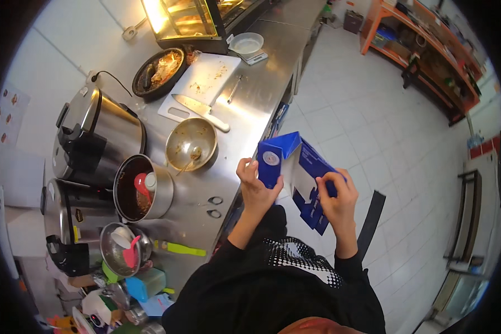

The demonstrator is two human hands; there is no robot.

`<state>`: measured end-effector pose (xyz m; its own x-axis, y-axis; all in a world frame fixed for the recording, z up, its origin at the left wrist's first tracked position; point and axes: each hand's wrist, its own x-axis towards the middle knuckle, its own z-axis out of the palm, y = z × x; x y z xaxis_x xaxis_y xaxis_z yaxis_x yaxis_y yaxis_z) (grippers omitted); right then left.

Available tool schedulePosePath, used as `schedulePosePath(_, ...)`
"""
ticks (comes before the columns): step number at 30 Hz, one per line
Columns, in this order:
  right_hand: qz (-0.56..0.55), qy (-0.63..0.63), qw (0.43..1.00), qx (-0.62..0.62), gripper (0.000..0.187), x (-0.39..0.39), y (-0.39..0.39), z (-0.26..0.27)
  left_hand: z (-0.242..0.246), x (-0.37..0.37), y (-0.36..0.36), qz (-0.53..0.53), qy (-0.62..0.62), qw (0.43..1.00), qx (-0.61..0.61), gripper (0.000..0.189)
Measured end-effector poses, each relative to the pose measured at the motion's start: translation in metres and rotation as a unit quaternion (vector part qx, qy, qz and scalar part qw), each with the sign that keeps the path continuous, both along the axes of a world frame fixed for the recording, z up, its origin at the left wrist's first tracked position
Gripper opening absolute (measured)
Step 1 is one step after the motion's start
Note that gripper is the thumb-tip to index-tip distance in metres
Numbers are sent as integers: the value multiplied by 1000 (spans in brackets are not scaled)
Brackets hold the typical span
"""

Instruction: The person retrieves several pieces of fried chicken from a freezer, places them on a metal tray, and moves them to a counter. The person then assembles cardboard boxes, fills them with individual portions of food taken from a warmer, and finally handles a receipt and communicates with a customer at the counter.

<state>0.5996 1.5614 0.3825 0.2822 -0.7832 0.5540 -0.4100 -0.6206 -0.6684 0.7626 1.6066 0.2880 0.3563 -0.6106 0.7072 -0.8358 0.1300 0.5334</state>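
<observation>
A blue printed cardboard box [304, 156], partly folded with its white inside showing, is held up in front of my body beside the counter. My left hand [259, 188] grips a side panel that bears a round white emblem, with the thumb on its lower edge. On the other side, my right hand [337, 196] pinches the edge of a longer panel between thumb and fingers. Slotted flaps hang open at the box's lower end. Close to my left hand, on the counter, lie two small dark-rimmed oval objects [214, 207].
On the steel counter [192, 225] are a knife [200, 112] on a white cutting board [208, 77], a metal bowl [191, 144], a pot [143, 188] with dark contents and two large cookers [98, 135]. A lit display case [188, 18] stands at the far end. Orange shelving [426, 41] is across the floor.
</observation>
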Motion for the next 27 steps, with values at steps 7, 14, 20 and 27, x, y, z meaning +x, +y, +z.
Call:
schedulePosePath(7, 112, 35, 992, 37, 12, 27, -182, 19, 4, 46, -167, 65, -40, 995, 65, 48)
schedulePosePath(14, 183, 76, 980, 20, 13, 49, -356, 28, 25, 97, -326, 62, -220, 962, 147, 27)
schedulePosePath(20, 249, 75, 964, 47, 15, 72, -473, 23, 59, 134, -453, -6, -273, 923, 272, 38)
schedulePosePath(27, 177, 118, 977, -15, 50, 80, -657, 27, 21, 179, -596, 47, -145, 924, 351, 59)
